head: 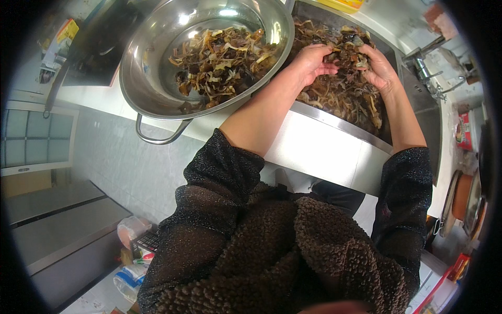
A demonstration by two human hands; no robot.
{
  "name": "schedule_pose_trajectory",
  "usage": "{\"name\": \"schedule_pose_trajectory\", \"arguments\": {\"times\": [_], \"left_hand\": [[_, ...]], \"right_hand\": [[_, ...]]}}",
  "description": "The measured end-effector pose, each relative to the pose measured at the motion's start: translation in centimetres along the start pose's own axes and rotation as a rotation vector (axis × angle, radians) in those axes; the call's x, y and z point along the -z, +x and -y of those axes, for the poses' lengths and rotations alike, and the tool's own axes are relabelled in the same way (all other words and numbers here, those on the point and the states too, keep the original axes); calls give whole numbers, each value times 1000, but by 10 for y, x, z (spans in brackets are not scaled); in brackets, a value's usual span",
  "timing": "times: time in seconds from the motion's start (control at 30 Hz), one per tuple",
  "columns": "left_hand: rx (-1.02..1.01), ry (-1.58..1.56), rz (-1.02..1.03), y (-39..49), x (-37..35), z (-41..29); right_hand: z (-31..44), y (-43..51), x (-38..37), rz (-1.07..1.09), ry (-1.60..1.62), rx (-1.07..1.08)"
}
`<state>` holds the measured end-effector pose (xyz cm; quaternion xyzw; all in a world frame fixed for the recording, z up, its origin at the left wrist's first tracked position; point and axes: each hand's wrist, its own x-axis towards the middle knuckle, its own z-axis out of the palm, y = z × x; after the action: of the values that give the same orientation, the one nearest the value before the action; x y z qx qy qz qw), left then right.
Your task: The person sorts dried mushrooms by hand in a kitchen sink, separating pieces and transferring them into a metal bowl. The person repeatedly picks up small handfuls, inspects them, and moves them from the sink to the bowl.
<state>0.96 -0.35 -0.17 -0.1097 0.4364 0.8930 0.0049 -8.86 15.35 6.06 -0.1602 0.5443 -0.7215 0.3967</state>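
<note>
Over a metal sink basin (382, 139) piled with wet brown and pale mushroom-like pieces (333, 94), both hands hold a clump of them (349, 53). My left hand (313, 64) is at the clump's left side, its fingers curled partly under it. My right hand (378, 70) grips the clump from the right, thumb on top. To the left, a large stainless-steel bowl (147, 74) with a loop handle sits tilted in view on the white counter, holding a heap of similar pieces (223, 59). My left forearm passes just in front of the bowl's right rim.
A chrome faucet (423, 70) stands right of the basin, beside a second sink section (419, 106). A dark cooktop (102, 51) lies left of the bowl. Behind the basin is a yellow container (343, 4). Pot lids (472, 200) and a red-labelled tub (464, 131) are at the far right.
</note>
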Motion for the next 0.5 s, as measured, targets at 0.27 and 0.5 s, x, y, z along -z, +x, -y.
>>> {"name": "schedule_pose_trajectory", "arguments": {"times": [0.27,0.5], "left_hand": [[2,-67,-45,-3,1,-4],[-18,-133,-32,-1,1,-2]], "right_hand": [[6,3,12,-18,-28,-6],[8,0,14,-80,-79,4]]}}
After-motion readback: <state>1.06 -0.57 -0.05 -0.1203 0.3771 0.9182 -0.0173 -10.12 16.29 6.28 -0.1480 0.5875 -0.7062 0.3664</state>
